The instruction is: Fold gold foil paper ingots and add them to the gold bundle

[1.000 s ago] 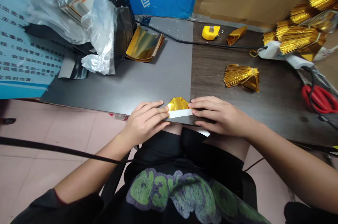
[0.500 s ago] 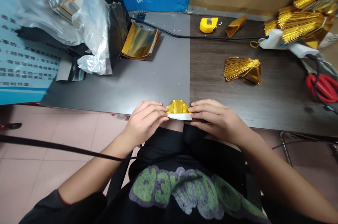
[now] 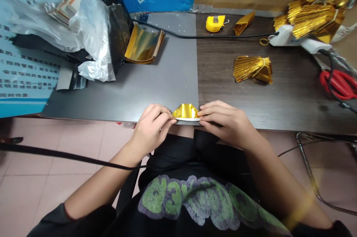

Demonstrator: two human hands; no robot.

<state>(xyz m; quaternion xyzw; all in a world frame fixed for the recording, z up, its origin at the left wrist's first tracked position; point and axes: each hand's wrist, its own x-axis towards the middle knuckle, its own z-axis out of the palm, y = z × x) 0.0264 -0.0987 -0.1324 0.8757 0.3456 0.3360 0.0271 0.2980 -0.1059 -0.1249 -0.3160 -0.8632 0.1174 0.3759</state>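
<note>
Both hands are on the folded gold paper (image 3: pixel 186 111) at the table's (image 3: pixel 167 80) near edge. The left hand (image 3: pixel 152 130) pinches its left corner and the right hand (image 3: pixel 225 121) pinches its right corner, fingers pressed together. A gold fringe bundle (image 3: pixel 252 69) lies well apart, farther back.

Folded paper (image 3: pixel 185 111) gold, white edge; scissors (image 3: pixel 337 82) red; tape measure (image 3: pixel 214 23) yellow; table (image 3: pixel 156 80) grey, dark woodgrain.

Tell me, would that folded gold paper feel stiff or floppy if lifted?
Probably light: the folded gold paper lies thin and flat. Its layered folds likely stiffen it somewhat. The shiny foil face may be slippery.
</note>
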